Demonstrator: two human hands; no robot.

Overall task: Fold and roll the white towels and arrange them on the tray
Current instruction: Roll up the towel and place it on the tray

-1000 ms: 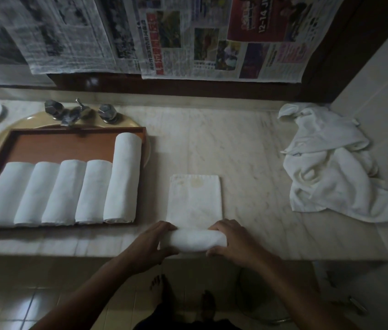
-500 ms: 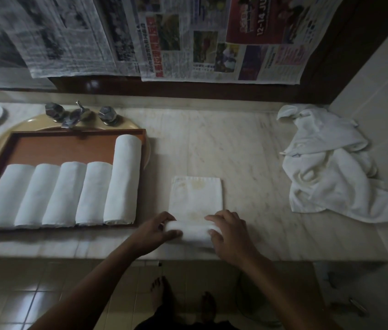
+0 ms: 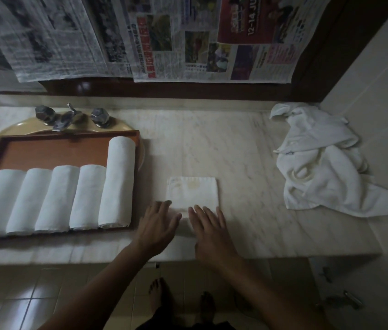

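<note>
At lower centre, the left hand and right hand lie flat side by side, fingers straight and slightly spread. They press down on the near end of a folded white towel on the marble counter; neither grips it. At left, a brown tray holds five rolled towels side by side, touching, the rightmost one longest. At right lies a crumpled towel pile. Beyond the tray is a tap, with newspapers hanging above.
</note>
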